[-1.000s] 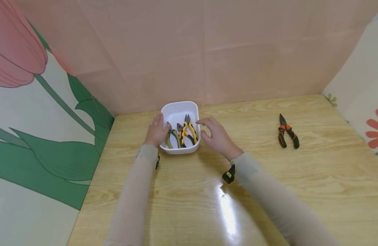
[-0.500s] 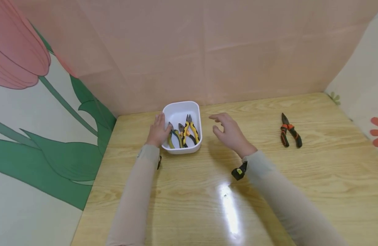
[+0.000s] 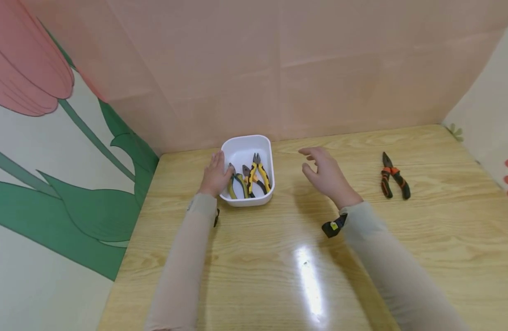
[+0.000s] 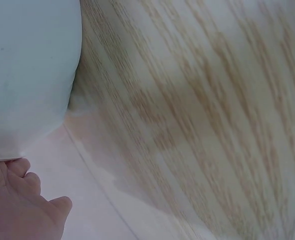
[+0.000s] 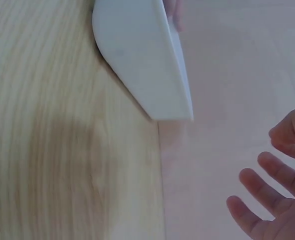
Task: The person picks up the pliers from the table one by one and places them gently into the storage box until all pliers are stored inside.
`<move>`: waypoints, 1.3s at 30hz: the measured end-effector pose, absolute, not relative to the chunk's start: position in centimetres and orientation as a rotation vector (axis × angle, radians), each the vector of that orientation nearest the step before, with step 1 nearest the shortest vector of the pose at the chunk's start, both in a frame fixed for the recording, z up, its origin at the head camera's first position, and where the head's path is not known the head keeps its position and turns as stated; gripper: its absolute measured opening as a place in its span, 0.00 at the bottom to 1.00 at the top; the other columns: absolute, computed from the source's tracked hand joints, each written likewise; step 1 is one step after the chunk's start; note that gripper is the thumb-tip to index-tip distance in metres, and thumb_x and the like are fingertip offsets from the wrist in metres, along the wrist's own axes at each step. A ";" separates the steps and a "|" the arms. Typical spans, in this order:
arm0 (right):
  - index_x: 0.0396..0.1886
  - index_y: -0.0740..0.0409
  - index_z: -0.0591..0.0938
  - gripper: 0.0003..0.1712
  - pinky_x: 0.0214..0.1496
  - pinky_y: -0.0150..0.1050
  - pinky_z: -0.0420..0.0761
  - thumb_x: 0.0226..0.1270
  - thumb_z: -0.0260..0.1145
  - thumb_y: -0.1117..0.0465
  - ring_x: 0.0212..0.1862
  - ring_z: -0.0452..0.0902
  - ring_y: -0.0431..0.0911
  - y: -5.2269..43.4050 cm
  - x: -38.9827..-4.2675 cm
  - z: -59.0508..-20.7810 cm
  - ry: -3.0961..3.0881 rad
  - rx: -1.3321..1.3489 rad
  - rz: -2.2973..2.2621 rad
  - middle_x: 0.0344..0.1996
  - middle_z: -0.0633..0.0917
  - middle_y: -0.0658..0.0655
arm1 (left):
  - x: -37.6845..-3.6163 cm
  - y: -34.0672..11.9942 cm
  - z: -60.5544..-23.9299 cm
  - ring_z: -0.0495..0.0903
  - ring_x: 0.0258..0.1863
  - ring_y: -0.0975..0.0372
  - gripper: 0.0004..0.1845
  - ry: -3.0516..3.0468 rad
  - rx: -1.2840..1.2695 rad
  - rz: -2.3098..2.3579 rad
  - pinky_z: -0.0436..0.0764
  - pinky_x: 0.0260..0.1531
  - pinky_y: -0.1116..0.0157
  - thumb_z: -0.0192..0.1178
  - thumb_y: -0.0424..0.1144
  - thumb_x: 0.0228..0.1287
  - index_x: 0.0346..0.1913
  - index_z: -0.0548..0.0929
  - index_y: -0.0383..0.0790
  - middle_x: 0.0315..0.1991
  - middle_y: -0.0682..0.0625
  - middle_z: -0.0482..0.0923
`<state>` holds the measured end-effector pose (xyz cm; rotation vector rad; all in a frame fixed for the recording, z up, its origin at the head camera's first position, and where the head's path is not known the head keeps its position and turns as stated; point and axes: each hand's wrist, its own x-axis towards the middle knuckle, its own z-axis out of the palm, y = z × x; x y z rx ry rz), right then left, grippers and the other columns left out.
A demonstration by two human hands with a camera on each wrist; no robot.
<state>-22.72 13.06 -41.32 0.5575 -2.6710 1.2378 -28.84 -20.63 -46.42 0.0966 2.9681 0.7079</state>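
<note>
A white plastic box [image 3: 246,201] stands near the back of the table, with several pairs of pliers inside. Yellow-and-black pliers [image 3: 263,172] lie at its right side and green-handled pliers [image 3: 239,181] at its left. My left hand [image 3: 214,175] rests along the box's left rim, fingers straight and thumb reaching over the edge. My right hand [image 3: 326,174] is right of the box, holding nothing, its fingers loosely bent and spread in the right wrist view. Red-and-black pliers [image 3: 394,177] lie farther right, handles toward me.
The wood-grain table [image 3: 254,257] meets a pinkish cloth wall [image 3: 320,69] close behind the box. A wall with a painted tulip [image 3: 26,59] bounds the left. Another patterned wall [image 3: 485,105] stands on the right.
My right hand has moved away from the box's right rim, to the right. The left hand stays at the box's left rim. The whole view has shifted slightly.
</note>
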 end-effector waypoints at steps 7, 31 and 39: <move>0.70 0.64 0.72 0.24 0.57 0.66 0.73 0.78 0.53 0.62 0.62 0.69 0.66 15.2 -22.5 -40.5 -2.740 0.452 1.154 0.64 0.70 0.71 | -28.8 -20.4 -46.3 0.32 0.81 0.55 0.40 2.969 0.089 0.706 0.41 0.78 0.44 0.42 0.54 0.81 0.82 0.40 0.39 0.83 0.45 0.36; 0.70 0.68 0.69 0.27 0.53 0.70 0.74 0.79 0.50 0.58 0.61 0.66 0.72 23.1 -22.3 -40.1 -2.884 0.258 1.018 0.67 0.64 0.78 | -28.9 -20.3 -45.9 0.32 0.81 0.54 0.40 2.987 0.129 0.696 0.42 0.78 0.43 0.43 0.53 0.81 0.82 0.40 0.38 0.83 0.44 0.38; 0.70 0.70 0.68 0.27 0.52 0.69 0.74 0.79 0.49 0.58 0.60 0.66 0.73 25.6 -22.2 -41.9 -2.907 0.191 1.020 0.65 0.63 0.80 | -28.8 -20.3 -46.0 0.32 0.81 0.55 0.40 2.975 0.110 0.690 0.41 0.78 0.44 0.42 0.53 0.81 0.82 0.40 0.38 0.83 0.45 0.36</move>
